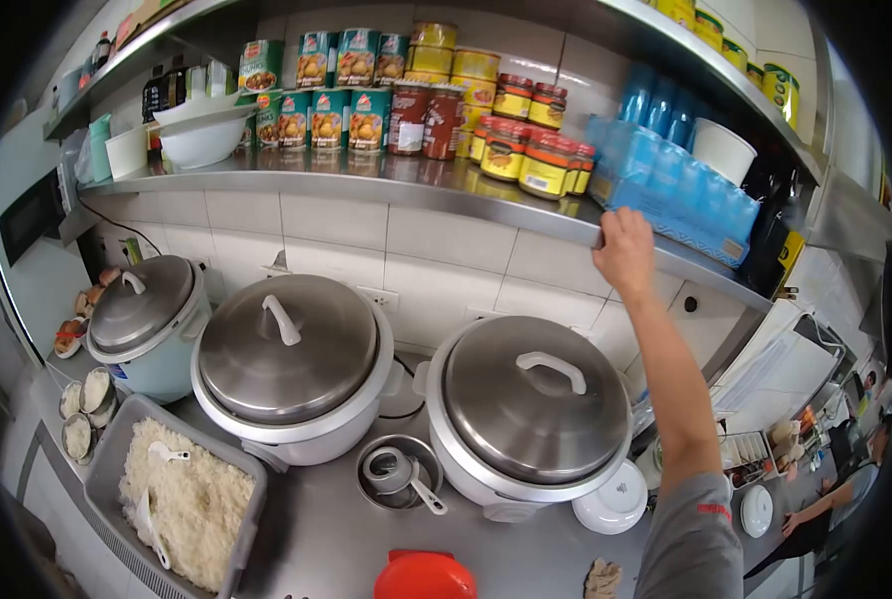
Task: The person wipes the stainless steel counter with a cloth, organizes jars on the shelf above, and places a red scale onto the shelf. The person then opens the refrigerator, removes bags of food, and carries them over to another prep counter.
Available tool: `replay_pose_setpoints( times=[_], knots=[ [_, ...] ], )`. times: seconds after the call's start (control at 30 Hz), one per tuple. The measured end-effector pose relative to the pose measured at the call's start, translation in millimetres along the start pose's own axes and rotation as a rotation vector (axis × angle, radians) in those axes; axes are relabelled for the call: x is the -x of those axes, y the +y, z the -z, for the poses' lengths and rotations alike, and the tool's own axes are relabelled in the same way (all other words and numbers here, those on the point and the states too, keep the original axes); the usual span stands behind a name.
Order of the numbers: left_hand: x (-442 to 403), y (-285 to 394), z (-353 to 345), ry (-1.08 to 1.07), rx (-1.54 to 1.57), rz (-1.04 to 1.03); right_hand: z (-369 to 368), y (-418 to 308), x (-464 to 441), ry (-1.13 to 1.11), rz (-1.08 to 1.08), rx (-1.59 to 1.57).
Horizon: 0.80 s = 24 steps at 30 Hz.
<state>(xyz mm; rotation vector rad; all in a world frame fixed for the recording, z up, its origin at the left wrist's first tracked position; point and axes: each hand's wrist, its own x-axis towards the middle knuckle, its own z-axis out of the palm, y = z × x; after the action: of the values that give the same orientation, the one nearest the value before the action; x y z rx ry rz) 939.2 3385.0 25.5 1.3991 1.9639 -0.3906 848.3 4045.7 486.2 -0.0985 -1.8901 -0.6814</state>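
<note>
My right hand [623,245] reaches up from the lower right in a grey sleeve [690,539]. Its fingers are curled over the front edge of the steel shelf [386,188], by the lower left corner of a blue cardboard tray [665,205]. Whether the fingertips also touch the tray is hidden. In that tray stand several blue-wrapped cylinders, partly smeared. Left of the hand are jars with red lids [546,165]. My left hand is out of view.
Below stand large rice cookers with steel lids [291,349] [536,399] and a smaller cooker [151,309]. A grey tub [251,499] holds cooked rice. Near it are a metal pot [371,489], a red object [426,577] and white bowls [613,499]. Another person's arm [820,504] shows far right.
</note>
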Motion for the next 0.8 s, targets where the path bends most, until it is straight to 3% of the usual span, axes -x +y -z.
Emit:
replay_pose_setpoints(
  times=[0.17,0.3,0.37,0.43,0.47,0.5,0.57,0.63,0.67,0.73,0.8],
  knots=[
    [7,-2,5,0.092,-0.165,-0.102,11,-1,-1,-0.075,-0.031,-0.063],
    [-8,-20,116,-0.254,-0.072,-0.053,14,-4,-5,-0.106,-0.044,-0.033],
    [23,-4,250,0.106,-0.255,-0.086,13,-3,-5,-0.131,-0.031,-0.037],
    [-4,-42,362,0.952,-0.396,-0.282,12,0,-6,-0.206,-0.016,0.018],
    [16,-10,457,0.937,-0.309,0.055,21,0,-14,-0.353,-0.033,-0.024],
    [27,-6,563,1.254,-0.497,-0.015,39,4,-28,-0.494,-0.055,-0.051],
    [14,-10,646,1.404,-0.449,0.083,65,10,-59,-0.857,-0.14,-0.174],
    [-12,-20,688,1.537,-0.532,0.178,44,11,-70,-0.478,-0.321,-0.461],
    [-28,-26,697,1.545,-0.416,0.195,29,9,-74,-0.284,-0.405,-0.602],
    [-55,-37,707,1.53,-0.193,0.228,-7,-10,-81,0.002,-0.246,-0.551],
    [-66,-43,701,1.724,-0.223,0.147,7,-46,-95,-0.273,-0.431,-0.466]
  ],
)
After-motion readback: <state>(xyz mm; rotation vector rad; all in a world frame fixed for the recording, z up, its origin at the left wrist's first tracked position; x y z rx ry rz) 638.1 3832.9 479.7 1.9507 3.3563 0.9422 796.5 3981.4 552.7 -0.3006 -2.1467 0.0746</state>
